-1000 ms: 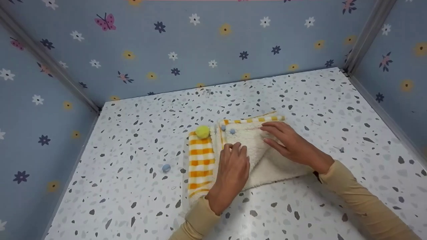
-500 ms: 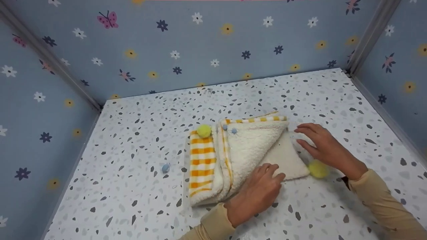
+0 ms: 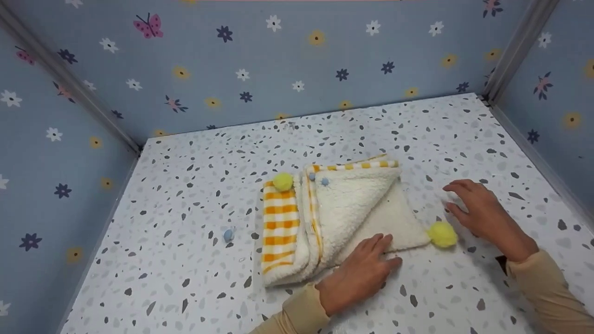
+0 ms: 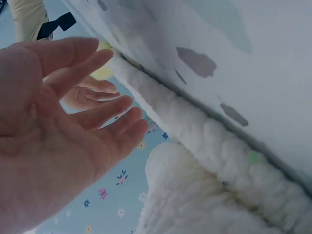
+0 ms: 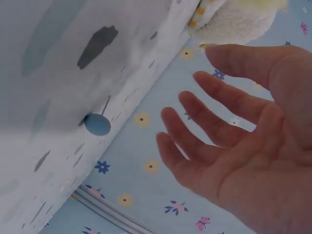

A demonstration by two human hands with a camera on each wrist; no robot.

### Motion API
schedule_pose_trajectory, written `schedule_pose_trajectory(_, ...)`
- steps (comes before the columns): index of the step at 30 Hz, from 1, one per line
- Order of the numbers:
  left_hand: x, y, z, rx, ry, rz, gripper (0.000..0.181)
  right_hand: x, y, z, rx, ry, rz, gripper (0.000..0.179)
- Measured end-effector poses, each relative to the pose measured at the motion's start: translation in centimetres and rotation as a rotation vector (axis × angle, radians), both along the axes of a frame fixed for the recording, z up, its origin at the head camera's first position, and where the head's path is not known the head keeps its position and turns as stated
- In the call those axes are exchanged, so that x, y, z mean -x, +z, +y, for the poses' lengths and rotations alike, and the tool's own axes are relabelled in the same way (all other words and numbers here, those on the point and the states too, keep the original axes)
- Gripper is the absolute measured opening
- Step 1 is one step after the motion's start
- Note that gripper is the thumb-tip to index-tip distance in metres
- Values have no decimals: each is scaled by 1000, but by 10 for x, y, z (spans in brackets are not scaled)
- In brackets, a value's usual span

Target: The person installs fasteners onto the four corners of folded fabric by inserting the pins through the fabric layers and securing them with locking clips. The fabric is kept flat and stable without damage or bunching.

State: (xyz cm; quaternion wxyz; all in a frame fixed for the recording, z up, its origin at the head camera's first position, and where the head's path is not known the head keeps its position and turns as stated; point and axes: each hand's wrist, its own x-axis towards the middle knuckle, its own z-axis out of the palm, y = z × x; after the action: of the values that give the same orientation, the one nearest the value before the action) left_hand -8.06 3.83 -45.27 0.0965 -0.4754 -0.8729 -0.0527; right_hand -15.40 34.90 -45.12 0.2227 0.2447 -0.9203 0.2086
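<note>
A folded fleece cloth (image 3: pixel 352 199) lies on the speckled surface, white and fluffy inside, yellow-and-white checked outside. Yellow pompoms sit at its far-left corner (image 3: pixel 282 182) and its right corner (image 3: pixel 442 234). My left hand (image 3: pixel 359 273) is at the cloth's near edge, palm down, fingers loosely extended; the left wrist view shows nothing in its grasp. To the right of the cloth hovers my right hand (image 3: pixel 487 218), fingers relaxed and apart, holding nothing. Two small blue-headed pieces (image 3: pixel 325 181) are on the cloth's upper-left part.
A loose blue-headed piece (image 3: pixel 228 235) lies left of the cloth. Another blue disc with a thin pin (image 5: pixel 97 124) is on the surface near my right hand. Blue flowered panels (image 3: pixel 278 60) enclose the back and both sides of the speckled surface (image 3: pixel 185 185).
Both hands have left the upper part of the cloth. My left moved right and down to the near edge; my right withdrew rightward, uncovering the right pompom. The fold stays put.
</note>
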Motion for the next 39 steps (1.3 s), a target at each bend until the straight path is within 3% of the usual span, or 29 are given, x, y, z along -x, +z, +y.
schedule_pose_trajectory(3,-2,-2,-1,27,5,9,29,-3,2,4,-33,-67,-52,39)
schedule_pose_trajectory(10,-2,-6,2,107,63,37,46,-12,6,12,-96,-220,-284,44)
schedule_pose_trajectory(18,6,-5,7,-24,101,94,37,-12,12,19,-78,-247,-526,38)
schedule_pose_trajectory(28,15,-4,7,-262,186,143,20,-6,9,24,-34,-214,-533,19)
schedule_pose_trajectory(33,18,-4,4,-370,166,99,25,-5,9,23,-26,-222,-554,17)
schedule_pose_trajectory(36,18,-4,3,-343,149,96,35,-5,9,23,-34,-224,-554,16)
schedule_pose_trajectory(39,17,-4,3,-254,141,137,36,-5,10,22,-41,-231,-556,15)
